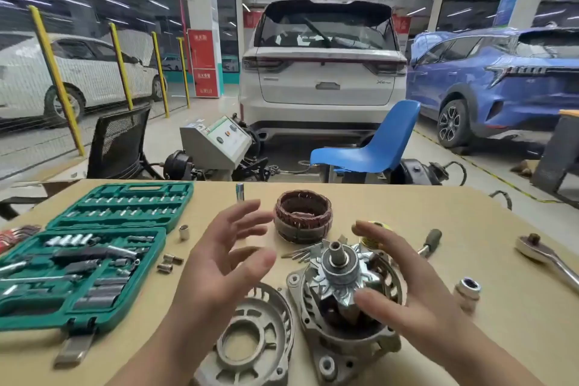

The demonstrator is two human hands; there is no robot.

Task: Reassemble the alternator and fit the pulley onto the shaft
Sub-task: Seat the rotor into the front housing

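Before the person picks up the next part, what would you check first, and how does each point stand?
1. Both hands free: left hand and right hand open, ok.
2. Finned steel rotor seated in the grey cast housing: ok.
3. Copper-wound stator ring within reach, behind the rotor: ok.
4. Grey vented end cover beside the housing: ok.
5. Chrome ratchet wrench at hand: ok.
6. Pulley located: cannot tell.

One head-worn view — looking forward and down, close over the workbench (470, 229), garage beyond.
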